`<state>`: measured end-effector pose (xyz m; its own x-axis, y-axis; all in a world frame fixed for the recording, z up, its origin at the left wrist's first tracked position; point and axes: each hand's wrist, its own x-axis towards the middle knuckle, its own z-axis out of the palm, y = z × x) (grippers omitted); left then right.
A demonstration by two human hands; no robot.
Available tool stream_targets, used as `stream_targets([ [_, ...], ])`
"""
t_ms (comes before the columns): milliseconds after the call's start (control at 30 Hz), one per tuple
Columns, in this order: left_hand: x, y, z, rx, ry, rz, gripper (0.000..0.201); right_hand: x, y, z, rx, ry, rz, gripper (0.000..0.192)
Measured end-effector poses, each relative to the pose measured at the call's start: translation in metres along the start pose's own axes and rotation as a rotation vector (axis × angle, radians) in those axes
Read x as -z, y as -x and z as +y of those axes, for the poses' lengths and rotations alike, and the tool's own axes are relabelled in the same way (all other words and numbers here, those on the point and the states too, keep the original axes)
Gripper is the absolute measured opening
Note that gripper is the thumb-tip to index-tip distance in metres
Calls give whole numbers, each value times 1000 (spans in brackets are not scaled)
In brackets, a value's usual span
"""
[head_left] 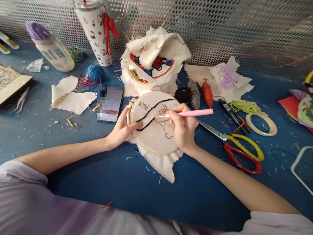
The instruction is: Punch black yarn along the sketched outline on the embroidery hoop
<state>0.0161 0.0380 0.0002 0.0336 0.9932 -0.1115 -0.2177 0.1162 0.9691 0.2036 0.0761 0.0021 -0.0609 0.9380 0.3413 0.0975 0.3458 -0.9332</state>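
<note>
My left hand (124,125) grips the left rim of a round embroidery hoop (156,147), thumb lying on the stretched cream cloth. Two wavy black yarn lines run across the cloth, beside a pencil-like drawing at the right. Between the fingers of my right hand (182,127) is a pink-handled punch needle (195,113). Its metal tip points left and meets the cloth at the lower black line; whether it has pierced the fabric I cannot tell. A frayed cloth corner hangs below the hoop.
Scissors (226,138) with yellow and red handles lie right of the hoop. Behind stand stacked embroidered cloths (151,83) and a tumbler (94,36). A phone (111,104), blue yarn (96,73), black yarn (183,94), a marker (234,117) and a tape roll (272,125) surround the work.
</note>
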Motion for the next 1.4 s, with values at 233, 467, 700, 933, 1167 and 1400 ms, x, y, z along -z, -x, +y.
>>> stream_targets([
  [233, 0, 0, 0, -3, 14, -7, 48, 1, 0, 1, 43, 44, -22, 18],
  [467, 1, 1, 0, -21, 19, -7, 48, -4, 4, -4, 291, 359, -177, 19],
  [700, 0, 1, -1, -5, 33, 1, 46, -4, 2, -6, 156, 243, -171, 19],
  [933, -1, -1, 0, 1, 43, 10, 48, 0, 0, -3, 40, 10, 1, 21],
  [1167, 0, 1, -1, -6, 31, 5, 47, 0, -3, -1, 53, 49, 15, 23],
  [1400, 1, 4, 2, -34, 10, -21, 48, -6, 1, -5, 288, 343, -151, 23],
])
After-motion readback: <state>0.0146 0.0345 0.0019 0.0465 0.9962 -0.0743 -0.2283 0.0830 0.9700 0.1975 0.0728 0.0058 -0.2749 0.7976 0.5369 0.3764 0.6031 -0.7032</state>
